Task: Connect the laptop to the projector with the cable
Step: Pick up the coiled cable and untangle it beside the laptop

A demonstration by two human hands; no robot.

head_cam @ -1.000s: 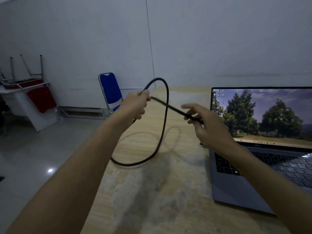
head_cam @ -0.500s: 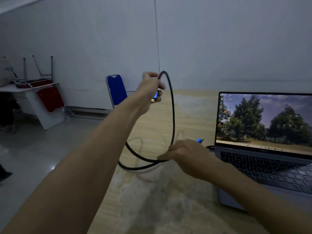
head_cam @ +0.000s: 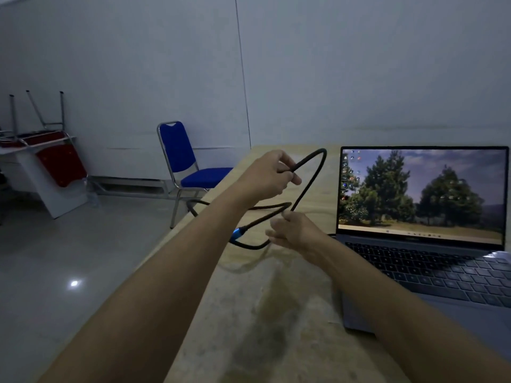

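Note:
A black cable (head_cam: pixel 309 179) loops in the air above the wooden table (head_cam: pixel 276 313). My left hand (head_cam: pixel 269 175) grips it near the top of the loop. My right hand (head_cam: pixel 294 234) pinches a lower stretch of the same cable, just left of the laptop (head_cam: pixel 423 217). A blue-collared plug (head_cam: pixel 237 233) on the cable hangs free beside my left forearm. Another stretch of cable trails off the table's left edge. The laptop stands open at the right with its screen lit, showing trees. No projector is in view.
A blue chair (head_cam: pixel 190 170) stands by the table's far left corner. Farther left, a red chair (head_cam: pixel 52 150) lies upturned on a white desk. The tiled floor (head_cam: pixel 69 258) runs along the table's left edge. A white wall is behind.
My left hand has come down and nearer the laptop, holding the cable further from its plug. My right hand rose off the table and took hold of the cable. The blue plug now hangs free.

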